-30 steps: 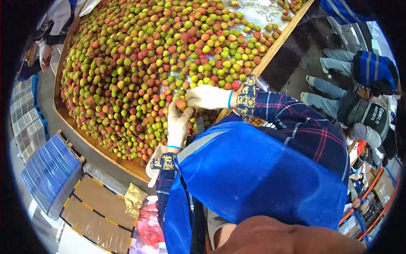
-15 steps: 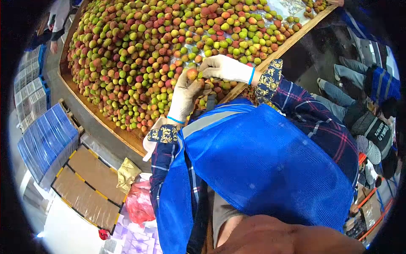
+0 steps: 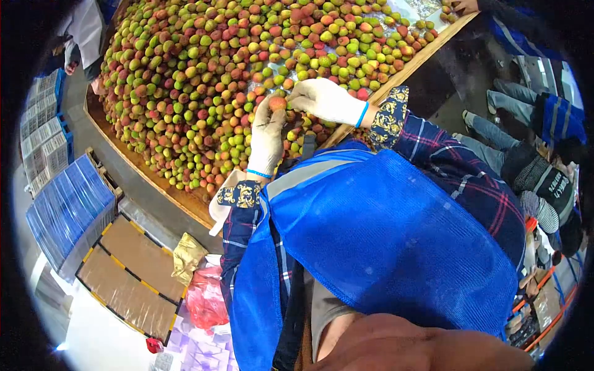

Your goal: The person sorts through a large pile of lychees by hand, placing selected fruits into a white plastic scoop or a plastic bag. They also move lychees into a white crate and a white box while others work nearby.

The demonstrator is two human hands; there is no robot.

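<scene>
Over the tray, left hand and right hand pinch one fruit by its sides; probably light, bruisable.

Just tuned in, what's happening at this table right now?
A person in white gloves stands at a wooden-rimmed table piled with green and red fruit. The left hand and right hand hold a single reddish fruit between their fingertips, raised just above the pile near the table's edge. Other people are off to the right.
</scene>
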